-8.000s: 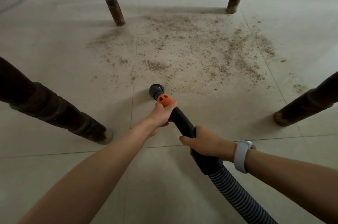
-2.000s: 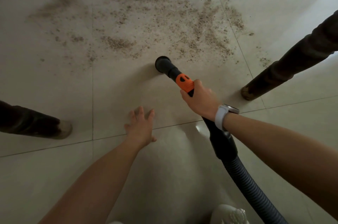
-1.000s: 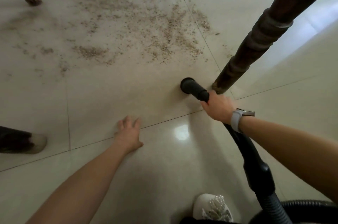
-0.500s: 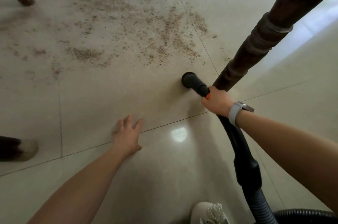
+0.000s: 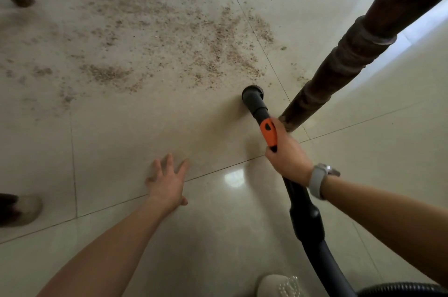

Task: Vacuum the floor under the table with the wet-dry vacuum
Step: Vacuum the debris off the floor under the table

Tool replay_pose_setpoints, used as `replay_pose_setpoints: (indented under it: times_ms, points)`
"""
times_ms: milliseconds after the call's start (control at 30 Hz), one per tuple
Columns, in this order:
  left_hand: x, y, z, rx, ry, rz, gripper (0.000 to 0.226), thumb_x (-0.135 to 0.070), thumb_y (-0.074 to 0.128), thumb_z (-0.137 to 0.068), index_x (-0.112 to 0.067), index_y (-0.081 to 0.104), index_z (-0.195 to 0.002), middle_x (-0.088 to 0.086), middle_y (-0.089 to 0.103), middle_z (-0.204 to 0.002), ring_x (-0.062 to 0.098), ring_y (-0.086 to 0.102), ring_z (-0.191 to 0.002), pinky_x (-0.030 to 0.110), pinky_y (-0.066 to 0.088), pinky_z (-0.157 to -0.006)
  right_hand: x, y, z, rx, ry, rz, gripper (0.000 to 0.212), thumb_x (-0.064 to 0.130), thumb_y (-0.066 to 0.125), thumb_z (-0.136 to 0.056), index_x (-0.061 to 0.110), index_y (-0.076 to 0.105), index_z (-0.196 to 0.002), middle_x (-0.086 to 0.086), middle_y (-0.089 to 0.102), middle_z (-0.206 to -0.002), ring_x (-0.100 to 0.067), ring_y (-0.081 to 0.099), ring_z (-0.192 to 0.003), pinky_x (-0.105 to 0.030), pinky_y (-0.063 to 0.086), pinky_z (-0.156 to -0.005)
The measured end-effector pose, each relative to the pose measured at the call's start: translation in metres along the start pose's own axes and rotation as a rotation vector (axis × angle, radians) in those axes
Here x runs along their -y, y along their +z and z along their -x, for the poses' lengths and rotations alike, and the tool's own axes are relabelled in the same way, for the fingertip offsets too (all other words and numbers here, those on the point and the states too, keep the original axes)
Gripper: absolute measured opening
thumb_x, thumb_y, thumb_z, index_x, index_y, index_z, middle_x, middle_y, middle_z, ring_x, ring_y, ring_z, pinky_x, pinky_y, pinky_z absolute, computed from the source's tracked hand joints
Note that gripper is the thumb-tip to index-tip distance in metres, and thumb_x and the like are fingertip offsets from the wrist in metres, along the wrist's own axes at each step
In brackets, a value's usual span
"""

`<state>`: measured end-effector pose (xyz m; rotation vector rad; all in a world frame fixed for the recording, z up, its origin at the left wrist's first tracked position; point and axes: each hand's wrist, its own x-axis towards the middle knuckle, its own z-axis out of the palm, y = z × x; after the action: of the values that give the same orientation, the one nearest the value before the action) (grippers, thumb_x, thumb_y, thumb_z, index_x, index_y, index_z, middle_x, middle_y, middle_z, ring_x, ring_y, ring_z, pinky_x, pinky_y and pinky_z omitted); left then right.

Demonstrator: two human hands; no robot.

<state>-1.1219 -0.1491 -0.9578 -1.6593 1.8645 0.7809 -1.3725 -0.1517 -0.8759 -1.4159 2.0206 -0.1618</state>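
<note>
Right hand (image 5: 288,158) gripping the wand (image 5: 268,132), nozzle (image 5: 252,96) down beside a table leg (image 5: 339,64). Left hand (image 5: 167,182) flat on the floor (image 5: 121,139), fingers (image 5: 169,161) spread. Debris (image 5: 169,37) beyond the nozzle.

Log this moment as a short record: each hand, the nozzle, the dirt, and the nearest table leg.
left hand: fingers spread, flat on the floor, holding nothing
right hand: grips the wand at its orange section
nozzle: down at the floor, at the near edge of the dirt
dirt: scattered across the tiles beyond the nozzle, not yet cleared
table leg: dark turned wood, just right of the nozzle
hose: runs back from the wand to the lower right
</note>
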Motion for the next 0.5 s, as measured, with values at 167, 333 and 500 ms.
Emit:
replay_pose_setpoints:
  times_ms: [167, 333, 500]
  points:
    - [0.001, 0.001, 0.001, -0.001, 0.003, 0.014, 0.102, -0.031, 0.072, -0.081, -0.034, -0.003, -0.15, 0.009, -0.023, -0.155, 0.041, -0.014, -0.142, 0.057, 0.023, -0.11, 0.014, -0.013, -0.025, -0.028, 0.084, -0.318, 0.064, 0.012, 0.052, -0.089, 0.034, 0.021, -0.14, -0.007, 0.052, -0.095, -0.026, 0.06, -0.064, -0.042, 0.058, -0.061]
    - [0.001, 0.001, 0.0, 0.002, 0.008, 0.004, 0.102, -0.033, 0.071, -0.081, -0.034, -0.004, -0.149, 0.01, -0.023, -0.155, 0.042, -0.013, -0.142, 0.057, 0.023, -0.109, 0.002, 0.018, 0.028, -0.017, 0.097, -0.021, 0.058, 0.016, 0.053, -0.09, 0.026, 0.021, -0.137, -0.002, 0.053, -0.097, -0.019, 0.059, -0.075, -0.035, 0.053, -0.065]
    - [0.0, 0.0, -0.001, 0.01, 0.006, 0.007, 0.102, -0.03, 0.072, -0.081, -0.033, -0.003, -0.15, 0.01, -0.023, -0.155, 0.043, -0.014, -0.141, 0.059, 0.023, -0.109, -0.002, 0.009, 0.017, -0.02, 0.102, -0.223, 0.036, 0.019, 0.056, -0.09, 0.027, 0.033, -0.116, -0.003, 0.056, -0.084, -0.016, 0.058, -0.066, -0.032, 0.053, -0.06]
